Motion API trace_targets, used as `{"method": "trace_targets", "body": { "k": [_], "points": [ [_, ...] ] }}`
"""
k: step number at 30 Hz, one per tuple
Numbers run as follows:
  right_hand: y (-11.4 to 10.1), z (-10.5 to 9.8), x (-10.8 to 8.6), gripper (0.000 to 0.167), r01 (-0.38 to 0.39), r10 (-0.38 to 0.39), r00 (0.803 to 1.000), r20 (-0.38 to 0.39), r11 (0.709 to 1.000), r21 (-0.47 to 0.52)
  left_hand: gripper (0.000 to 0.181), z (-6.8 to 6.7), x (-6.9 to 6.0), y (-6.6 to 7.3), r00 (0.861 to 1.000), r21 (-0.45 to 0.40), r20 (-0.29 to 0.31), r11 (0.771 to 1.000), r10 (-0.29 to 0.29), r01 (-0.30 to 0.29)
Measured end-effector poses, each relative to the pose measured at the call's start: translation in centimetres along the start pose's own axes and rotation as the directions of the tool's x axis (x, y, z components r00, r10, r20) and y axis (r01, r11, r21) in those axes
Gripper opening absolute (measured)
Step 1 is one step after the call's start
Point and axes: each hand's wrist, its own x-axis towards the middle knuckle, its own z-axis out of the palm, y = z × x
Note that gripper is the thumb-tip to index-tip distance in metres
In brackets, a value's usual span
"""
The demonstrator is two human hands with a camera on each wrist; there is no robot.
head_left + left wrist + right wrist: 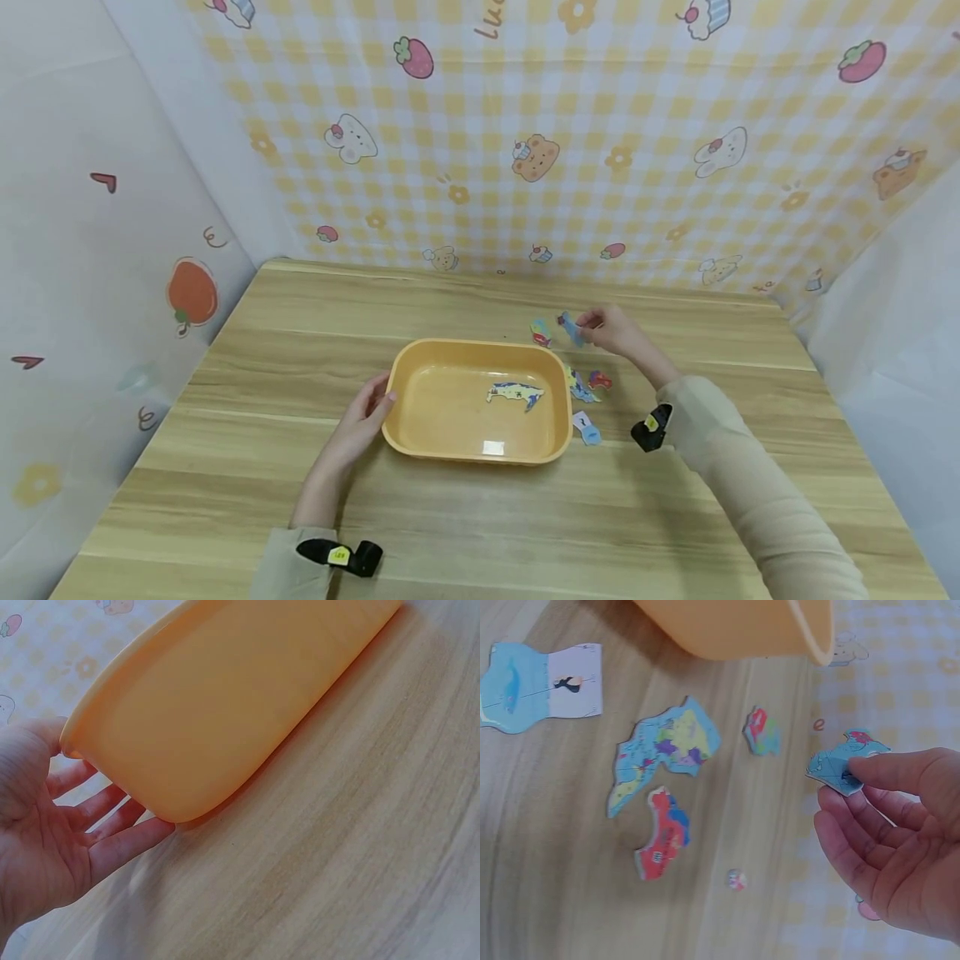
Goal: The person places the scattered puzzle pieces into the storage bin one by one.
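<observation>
"What's farthest left?"

"The wrist camera (pixel 341 556) on the left sleeve. It carries a yellow label (pixel 339 556), with characters too small to read. Then the left hand (pixel 365 414), pinching the end of the yellow-orange rectangular tray (pixel 442 408), thumb at the rim and fingers against the outer wall."

"Anything inside?"

"One map jigsaw piece (pixel 515 392), cream and blue, lying flat right of the middle. Any lettering on it is too small to make out. The tray itself sits on the wood-grain counter (pixel 225 400)."

"Any writing behind it?"

"On the yellow gingham cloth (pixel 622 108), 'lu' and part of another letter, cut off at the top. The right wrist view shows a lone 'e' there too."

"And right of the tray?"

"A green-and-red piece (pixel 541 333) near the far corner, then a blue piece (pixel 572 328), pinched between thumb and fingers by the right hand (pixel 611 329). Nearer us, just beside the tray's right end, a blue-and-yellow map piece (pixel 582 387), a blue-and-white piece (pixel 587 427) with a small black figure, and a red-and-blue piece (pixel 600 380). Its tiny white mark is unreadable."
</observation>
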Motion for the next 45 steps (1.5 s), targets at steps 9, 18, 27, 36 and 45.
{"method": "trace_targets", "body": {
  "k": [9, 18, 27, 36, 45],
  "points": [
    [-1.5, -0.5, 0.0, 0.023, 0.023, -0.022, 0.999, 0.035, 0.999, -0.024, 0.051, -0.1, 0.0, 0.1, 1.000, 0.008, 0.010, 1.000, -0.001, 0.001],
    [-3.8, -0.1, 0.0, 0.022, 0.081, -0.077, 0.994, 0.081, 0.996, -0.040, 0.050, 0.1, 0.0, 0.1, 1.000, 0.008, -0.004, 1.000, 0.001, -0.001],
    [-5.2, 1.0, 0.1, 0.019, 0.123, -0.120, 0.989, 0.086, 0.992, -0.026, 0.050, 0.0, 0.0, 0.0, 1.000, 0.011, -0.006, 1.000, -0.005, 0.005],
    [-6.9, 2.2, 0.2, 0.015, 0.163, -0.154, 0.979, 0.133, 0.985, -0.060, 0.055, -0.3, 0.0, -0.2, 1.000, 0.005, 0.008, 1.000, 0.001, -0.001],
    [-7.6, 3.7, 0.6, 0.013, 0.197, -0.178, 0.969, 0.174, 0.975, -0.101, 0.057, -0.5, 0.0, -0.3, 0.998, -0.053, 0.046, 0.998, -0.042, 0.044]
  ]
}}
